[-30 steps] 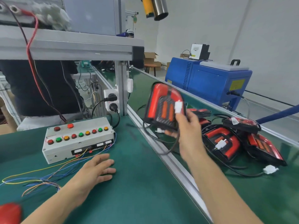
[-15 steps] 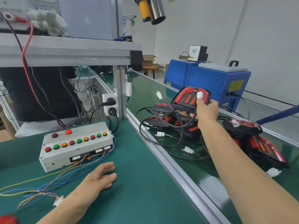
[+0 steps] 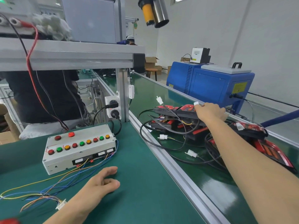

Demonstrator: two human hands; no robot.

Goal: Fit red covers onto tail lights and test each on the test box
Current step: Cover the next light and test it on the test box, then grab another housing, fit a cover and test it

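My right hand (image 3: 210, 111) reaches out over the conveyor belt (image 3: 215, 180) and grips a red and black tail light (image 3: 186, 108) by its far end, with a white connector at the fingertips. That light lies on top of a pile of other tail lights (image 3: 169, 123) and black cables. My left hand (image 3: 100, 183) rests on the green bench mat, fingers loosely curled and holding nothing. The grey test box (image 3: 79, 147) with coloured buttons stands behind it. Its coloured leads end in a white plug (image 3: 61, 205) beside my left wrist.
More tail lights (image 3: 273, 151) lie under and right of my right forearm. An aluminium rail (image 3: 169, 160) divides bench from belt. A blue machine (image 3: 210, 84) stands beyond the belt. A post with power sockets (image 3: 113, 109) rises behind the box. A red object (image 3: 8, 221) shows at the bottom left corner.
My right hand has carried the tail light from in front of me out over the belt and lowered it onto the pile. My left hand has stayed on the mat.
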